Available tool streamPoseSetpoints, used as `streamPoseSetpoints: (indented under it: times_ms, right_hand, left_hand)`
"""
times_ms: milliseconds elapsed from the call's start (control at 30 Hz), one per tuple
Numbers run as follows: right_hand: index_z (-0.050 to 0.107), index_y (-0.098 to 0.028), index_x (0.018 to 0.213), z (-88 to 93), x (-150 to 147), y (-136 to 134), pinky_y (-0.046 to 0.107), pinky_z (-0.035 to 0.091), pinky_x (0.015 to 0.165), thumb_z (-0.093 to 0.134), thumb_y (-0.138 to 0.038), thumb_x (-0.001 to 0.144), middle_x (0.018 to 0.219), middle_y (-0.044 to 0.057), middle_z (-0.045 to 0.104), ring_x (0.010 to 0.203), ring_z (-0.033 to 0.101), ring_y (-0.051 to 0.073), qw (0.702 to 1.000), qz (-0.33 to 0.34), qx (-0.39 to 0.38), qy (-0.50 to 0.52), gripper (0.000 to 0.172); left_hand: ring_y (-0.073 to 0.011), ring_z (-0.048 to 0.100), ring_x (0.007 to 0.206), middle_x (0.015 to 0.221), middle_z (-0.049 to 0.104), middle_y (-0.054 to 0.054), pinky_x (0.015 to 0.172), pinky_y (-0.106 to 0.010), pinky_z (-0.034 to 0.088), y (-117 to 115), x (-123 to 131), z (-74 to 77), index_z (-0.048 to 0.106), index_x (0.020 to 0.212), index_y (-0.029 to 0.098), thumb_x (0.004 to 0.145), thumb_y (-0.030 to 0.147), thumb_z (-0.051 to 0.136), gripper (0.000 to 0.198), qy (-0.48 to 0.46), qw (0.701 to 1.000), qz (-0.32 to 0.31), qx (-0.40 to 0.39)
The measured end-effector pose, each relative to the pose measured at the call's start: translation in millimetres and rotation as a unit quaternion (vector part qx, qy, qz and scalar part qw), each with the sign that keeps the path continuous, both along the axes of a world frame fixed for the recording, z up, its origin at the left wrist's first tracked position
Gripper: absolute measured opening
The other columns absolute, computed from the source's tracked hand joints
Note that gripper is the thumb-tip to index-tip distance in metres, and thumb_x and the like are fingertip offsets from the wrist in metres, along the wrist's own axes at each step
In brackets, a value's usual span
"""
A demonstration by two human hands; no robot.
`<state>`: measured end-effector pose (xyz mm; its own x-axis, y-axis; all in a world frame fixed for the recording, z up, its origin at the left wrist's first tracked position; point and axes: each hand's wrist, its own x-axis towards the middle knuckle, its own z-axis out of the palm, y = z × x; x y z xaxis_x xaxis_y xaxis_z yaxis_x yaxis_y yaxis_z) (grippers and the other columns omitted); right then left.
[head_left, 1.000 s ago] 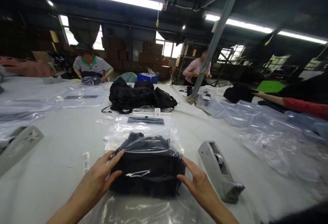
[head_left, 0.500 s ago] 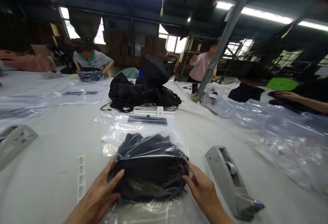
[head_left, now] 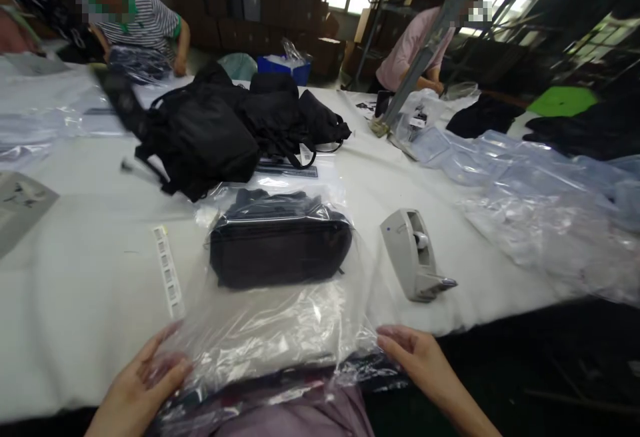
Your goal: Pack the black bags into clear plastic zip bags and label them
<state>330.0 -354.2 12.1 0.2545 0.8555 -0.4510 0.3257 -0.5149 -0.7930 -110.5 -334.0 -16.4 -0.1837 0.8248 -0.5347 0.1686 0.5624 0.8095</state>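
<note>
A black fabric bag (head_left: 280,254) lies on the table inside a clear plastic bag (head_left: 280,324). The slack end of the plastic runs toward me and hangs over the front edge. My left hand (head_left: 143,380) is on the film's left side, its fingers bent around the plastic and the thumb on the near side. On the right, my right hand (head_left: 417,357) pinches the opposite edge of the film between thumb and fingers. Both hands are nearer to me than the black bag and apart from it.
A tape dispenser (head_left: 413,254) stands to the right, and a barcode label strip (head_left: 169,274) lies left. Black bags (head_left: 210,134) are piled beyond. Clear plastic bags (head_left: 540,197) cover the right side. Two people (head_left: 150,24) are across the table, beside a metal post (head_left: 425,44).
My hands have left the black bag's sides and moved back to the plastic's loose end. Another black bag has come down at the pile's left, blurred. My view has tilted down.
</note>
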Motion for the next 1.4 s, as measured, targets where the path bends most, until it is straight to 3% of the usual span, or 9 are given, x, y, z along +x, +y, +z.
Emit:
streamPoseSetpoints:
  times_ms: [267, 367, 533, 633, 700, 833, 1000, 1167, 1400]
  right_hand:
    - [0.076, -0.013, 0.076, -34.8, 2, -40, 0.028, 0.047, 0.047, 0.067, -0.053, 0.061, 0.056, 0.003, 0.066, 0.048, 0.057, 0.017, 0.998, -0.054, -0.015, -0.009, 0.044]
    - [0.076, -0.013, 0.078, -34.5, 17, -44, 0.029, 0.050, 0.051, 0.067, -0.054, 0.061, 0.062, 0.005, 0.069, 0.053, 0.061, 0.020, 0.999, -0.032, -0.012, -0.033, 0.045]
    - [0.076, -0.017, 0.086, 20.1, 32, -28, 0.031, 0.057, 0.061, 0.063, -0.056, 0.072, 0.075, 0.009, 0.074, 0.066, 0.069, 0.024, 0.968, -0.039, 0.140, -0.206, 0.043]
    - [0.073, -0.020, 0.098, 53.5, 2, 4, 0.035, 0.057, 0.082, 0.056, -0.045, 0.087, 0.097, 0.008, 0.075, 0.087, 0.070, 0.024, 0.927, 0.158, 0.276, -0.198, 0.032]
    - [0.071, -0.019, 0.106, 62.0, -28, 31, 0.035, 0.055, 0.091, 0.053, -0.038, 0.092, 0.107, 0.009, 0.073, 0.098, 0.069, 0.022, 0.882, 0.303, 0.329, -0.147, 0.029]
    - [0.067, -0.017, 0.116, 44.3, -73, 82, 0.036, 0.050, 0.099, 0.047, -0.033, 0.098, 0.118, 0.010, 0.069, 0.110, 0.064, 0.022, 0.817, 0.453, 0.339, -0.110, 0.032]
    - [0.062, -0.015, 0.123, -8.8, -70, 110, 0.036, 0.048, 0.101, 0.045, -0.033, 0.099, 0.123, 0.012, 0.066, 0.112, 0.062, 0.022, 0.781, 0.535, 0.290, -0.135, 0.034]
    - [0.054, -0.016, 0.134, -47.5, -51, 110, 0.038, 0.041, 0.110, 0.044, -0.031, 0.099, 0.137, 0.012, 0.056, 0.127, 0.051, 0.021, 0.761, 0.557, 0.304, -0.134, 0.040]
    - [0.042, -0.012, 0.143, -46.1, -39, 115, 0.043, 0.033, 0.114, 0.042, -0.034, 0.099, 0.143, 0.016, 0.048, 0.138, 0.036, 0.023, 0.688, 0.629, 0.325, -0.157, 0.049]
  left_hand:
    - [-0.0160, 0.056, 0.048, 0.057, 0.060, -0.001, 0.040, -0.022, 0.038, -50, -21, -31.0, 0.069, 0.082, 0.015, 0.059, 0.064, 0.073, 0.054, 0.032, 0.995, -0.075, -0.053]
    - [-0.0133, 0.050, 0.044, 0.051, 0.055, 0.001, 0.039, -0.020, 0.034, -65, -30, -30.4, 0.065, 0.068, 0.016, 0.061, 0.059, 0.075, 0.044, 0.039, 0.981, -0.179, -0.068]
    - [-0.0141, 0.056, 0.052, 0.060, 0.061, -0.001, 0.048, -0.021, 0.046, -32, -38, 46.6, 0.068, 0.075, 0.018, 0.080, 0.062, 0.056, 0.046, 0.085, 0.953, -0.289, -0.023]
    - [-0.0197, 0.065, 0.095, 0.106, 0.069, -0.004, 0.084, -0.027, 0.052, 17, 4, 89.8, 0.067, 0.110, 0.023, 0.092, 0.044, 0.050, 0.032, 0.054, 0.899, -0.408, 0.149]
    - [-0.0188, 0.062, 0.105, 0.116, 0.067, -0.005, 0.094, -0.030, 0.049, 51, 42, 95.4, 0.063, 0.116, 0.023, 0.095, 0.035, 0.046, 0.030, 0.078, 0.849, -0.454, 0.257]
    - [-0.0209, 0.057, 0.114, 0.128, 0.061, -0.012, 0.099, -0.035, 0.045, 96, 88, 58.5, 0.059, 0.121, 0.016, 0.096, 0.019, 0.039, 0.033, 0.187, 0.727, -0.532, 0.392]
    - [-0.0277, 0.042, 0.132, 0.150, 0.040, -0.012, 0.106, -0.045, 0.035, 101, 73, -0.7, 0.039, 0.143, 0.019, 0.097, 0.026, 0.040, 0.047, 0.343, 0.586, -0.628, 0.381]
    - [-0.0280, 0.030, 0.141, 0.158, 0.024, -0.008, 0.114, -0.044, 0.023, 97, 54, -22.5, 0.028, 0.149, 0.030, 0.098, 0.045, 0.039, 0.055, 0.311, 0.570, -0.669, 0.362]
    - [-0.0403, 0.025, 0.142, 0.161, 0.010, -0.007, 0.111, -0.056, 0.025, 105, 36, -16.6, 0.039, 0.143, 0.041, 0.091, 0.052, 0.052, 0.055, 0.210, 0.565, -0.714, 0.356]
